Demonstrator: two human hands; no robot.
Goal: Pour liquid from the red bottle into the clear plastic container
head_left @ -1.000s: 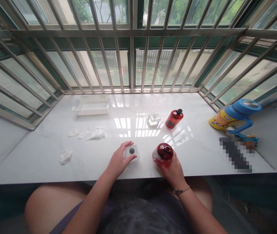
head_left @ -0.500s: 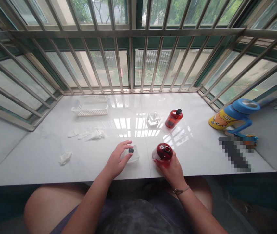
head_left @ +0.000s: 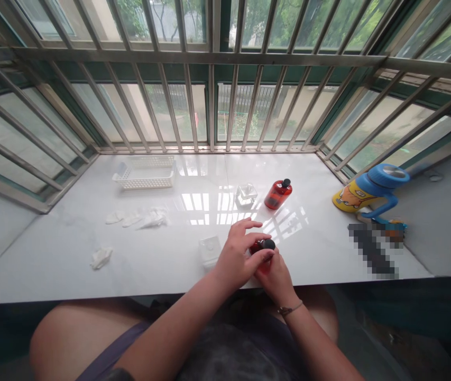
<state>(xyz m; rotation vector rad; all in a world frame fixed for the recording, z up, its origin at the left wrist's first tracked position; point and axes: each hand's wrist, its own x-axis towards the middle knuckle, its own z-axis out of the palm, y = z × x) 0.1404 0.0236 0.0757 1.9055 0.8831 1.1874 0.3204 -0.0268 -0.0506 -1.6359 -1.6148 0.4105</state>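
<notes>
My right hand [head_left: 275, 275] is wrapped round a red see-through bottle [head_left: 256, 247] near the front edge of the table. From the left, my left hand [head_left: 239, 251] reaches across, its thumb and index finger closed on a small black cap [head_left: 268, 244] at the bottle's mouth. Whether the cap sits on the neck cannot be seen. Most of the bottle is hidden behind my hands. Just left of my left hand stands a clear square container [head_left: 210, 248], partly covered by my forearm.
Farther back are a second red bottle [head_left: 278, 194] with a black cap and a clear glass jar [head_left: 246, 196]. A white basket [head_left: 146, 182] stands back left, with crumpled white tissues [head_left: 152, 218] before it. A blue and yellow flask [head_left: 364, 191] stands at right beside a blurred dark object [head_left: 371, 251].
My left hand has moved right with the black cap, from over the clear container to the mouth of the red bottle. My right hand still holds the bottle.
</notes>
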